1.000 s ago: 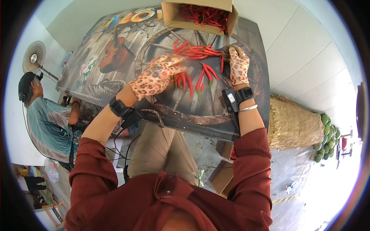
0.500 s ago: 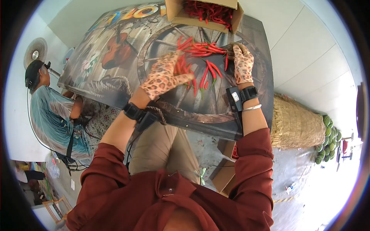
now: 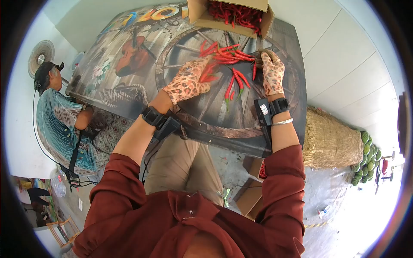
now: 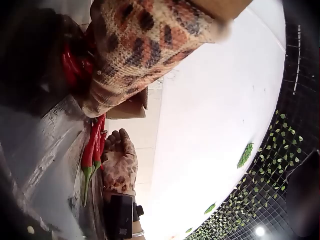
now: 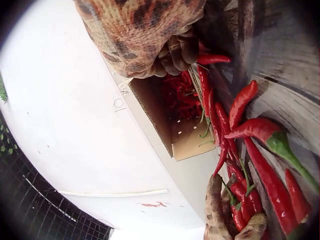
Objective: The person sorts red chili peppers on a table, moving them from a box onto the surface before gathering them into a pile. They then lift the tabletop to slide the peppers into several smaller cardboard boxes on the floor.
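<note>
My left hand point(image 3: 187, 81), in a leopard-print glove, holds several red chili peppers point(image 3: 208, 72) between thumb and fingers. They show blurred in the head view. In the right wrist view its gloved fingertips point(image 5: 215, 212) close round chilies with green stems. Beyond it lies a loose pile of red chilies point(image 3: 230, 53) on the printed tabletop. My right hand point(image 3: 272, 73), gloved alike, is at the pile's right end with fingers curled. A single chili point(image 3: 254, 70) hangs at its fingertips, held near the stem. A few chilies point(image 3: 231, 86) lie between my hands.
An open cardboard box point(image 3: 269, 23) of red chilies stands at the table's far edge. Another box point(image 3: 249, 198) is on the floor below. A seated person point(image 3: 64, 116) is at the left. A straw-covered roll point(image 3: 331, 137) and watermelons point(image 3: 367, 159) are on the right.
My left hand has closed round chilies that lay at the pile's near left side and taken them up. My right hand stays at the pile with its chili. The head view has shifted slightly.
</note>
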Motion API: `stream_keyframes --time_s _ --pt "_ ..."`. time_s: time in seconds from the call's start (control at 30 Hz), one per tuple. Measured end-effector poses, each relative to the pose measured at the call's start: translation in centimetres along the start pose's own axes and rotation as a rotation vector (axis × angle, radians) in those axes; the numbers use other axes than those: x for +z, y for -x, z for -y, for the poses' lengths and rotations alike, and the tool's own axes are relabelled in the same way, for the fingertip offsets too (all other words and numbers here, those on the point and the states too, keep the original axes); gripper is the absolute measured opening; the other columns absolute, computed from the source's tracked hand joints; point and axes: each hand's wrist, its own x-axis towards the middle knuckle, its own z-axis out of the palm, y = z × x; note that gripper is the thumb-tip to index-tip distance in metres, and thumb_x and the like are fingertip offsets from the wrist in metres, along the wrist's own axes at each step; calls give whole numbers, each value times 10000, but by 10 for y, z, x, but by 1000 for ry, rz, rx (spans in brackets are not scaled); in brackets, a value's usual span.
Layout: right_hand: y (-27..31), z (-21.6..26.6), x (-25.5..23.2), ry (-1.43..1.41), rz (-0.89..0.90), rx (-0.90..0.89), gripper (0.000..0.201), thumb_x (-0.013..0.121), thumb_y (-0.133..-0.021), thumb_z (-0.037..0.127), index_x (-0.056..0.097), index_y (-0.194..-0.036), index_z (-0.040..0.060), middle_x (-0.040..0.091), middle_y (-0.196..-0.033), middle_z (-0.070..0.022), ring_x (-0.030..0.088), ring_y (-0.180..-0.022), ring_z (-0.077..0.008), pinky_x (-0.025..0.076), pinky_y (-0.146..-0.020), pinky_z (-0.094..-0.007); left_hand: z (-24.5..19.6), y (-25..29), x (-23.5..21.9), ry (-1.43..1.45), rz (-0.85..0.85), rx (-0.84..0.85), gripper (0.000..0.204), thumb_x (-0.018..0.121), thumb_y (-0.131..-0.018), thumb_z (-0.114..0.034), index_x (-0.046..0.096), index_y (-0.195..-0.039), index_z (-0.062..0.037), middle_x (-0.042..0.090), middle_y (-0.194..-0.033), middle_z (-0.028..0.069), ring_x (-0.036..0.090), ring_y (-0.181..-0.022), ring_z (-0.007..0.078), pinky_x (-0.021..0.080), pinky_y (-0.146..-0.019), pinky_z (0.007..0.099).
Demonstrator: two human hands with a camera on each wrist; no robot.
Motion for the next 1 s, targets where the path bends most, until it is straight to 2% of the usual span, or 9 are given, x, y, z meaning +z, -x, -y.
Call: stream_keyframes --time_s 0.03,0.1,0.2,0.3,0.37,0.7,0.87,0.97,1.0 --pt "1 0 -1 13 2 7 239 561 -889 157 638 -1020 -28 662 -882 -66 605 -722 -122 487 -659 -244 -10 -2 -8 -2 -4 1 752 660 -734 -223 326 -1380 -30 437 -1325 236 416 -1233 364 322 -1048 399" --pt "-2 0 -1 23 10 -1 240 561 -888 154 636 -1024 -28 663 -882 -68 607 -728 -124 488 -665 -244 -27 -8 -29 39 193 -88 804 651 -735 -210 261 -1415 -31 367 -1386 227 342 -1276 387 274 -1074 407" --pt "3 10 2 -68 28 82 217 569 -882 132 637 -1021 -20 657 -877 -61 607 -743 -121 482 -678 -246 -6 -16 -14 -54 150 -32 784 651 -712 -167 294 -1398 -41 425 -1339 222 393 -1238 383 310 -1052 408" --pt "5 8 1 68 -4 -26 206 566 -885 125 639 -1019 -13 655 -875 -53 604 -728 -112 481 -662 -242 -5 -22 -15 -114 203 -42 760 654 -691 -140 332 -1375 -53 487 -1277 208 457 -1181 364 366 -1010 404" --pt "2 5 1 5 29 8 205 563 -890 129 640 -1019 -9 656 -876 -55 604 -710 -109 478 -647 -235 -7 -21 -16 -174 159 -38 757 657 -681 -135 345 -1366 -53 492 -1269 209 475 -1161 351 388 -989 404" --pt "8 15 4 -73 30 73 199 562 -897 123 632 -1034 -4 651 -834 -46 607 -678 -109 487 -614 -235 3 -37 -29 -196 301 -161 683 637 -713 -183 393 -1338 -60 456 -1335 174 439 -1232 306 361 -1025 376" --pt "8 15 4 -75 56 63 199 555 -899 115 628 -1040 -6 650 -837 -53 606 -680 -112 486 -611 -230 31 -48 -23 -150 263 -145 604 621 -723 -167 458 -1292 -45 536 -1236 200 539 -1119 323 433 -941 365" --pt "6 11 3 -105 54 66 195 552 -899 109 629 -1035 -7 653 -846 -61 612 -684 -121 495 -618 -238 44 -52 -29 18 148 -157 555 620 -737 -165 496 -1262 -37 596 -1145 179 610 -971 267 478 -838 314" --pt "5 13 3 -100 53 61 195 552 -899 109 629 -1035 -7 653 -846 -61 612 -684 -121 495 -618 -238 45 -55 -36 205 86 -222 546 627 -742 -170 504 -1253 -25 606 -1099 149 601 -915 220 477 -798 292"
